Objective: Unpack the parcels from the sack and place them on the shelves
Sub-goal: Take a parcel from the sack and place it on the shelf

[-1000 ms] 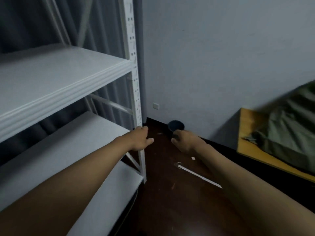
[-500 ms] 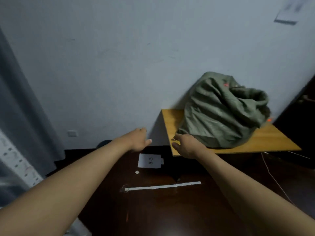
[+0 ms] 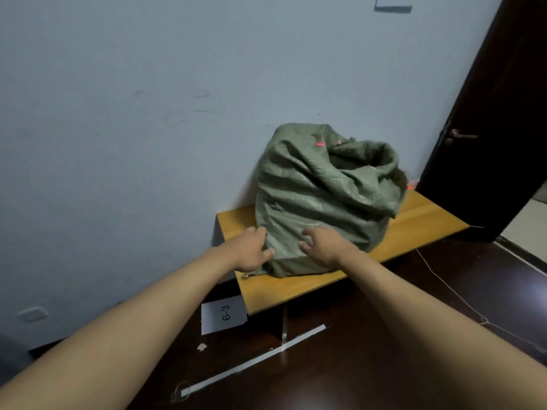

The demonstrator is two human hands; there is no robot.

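Note:
A crumpled green woven sack (image 3: pixel 322 184) stands on a low wooden table (image 3: pixel 414 223) against the pale wall, its mouth open at the top right. No parcels show; whatever it contains is hidden. My left hand (image 3: pixel 251 251) is at the sack's lower left corner, fingers round the side and thumb on the front fabric. My right hand (image 3: pixel 324 247) rests on the lower front of the sack with its fingers spread and bent. The shelves are out of view.
A white paper label marked 6-3 (image 3: pixel 223 313) lies on the dark floor beside the table, with a strip of white tape (image 3: pixel 254 361) in front. A dark door (image 3: pixel 488 119) stands at the right. A thin cord (image 3: pixel 450 288) trails across the floor.
My view has swung right from the white shelves to the sack. Both hands have moved forward from empty air onto the sack's lower front.

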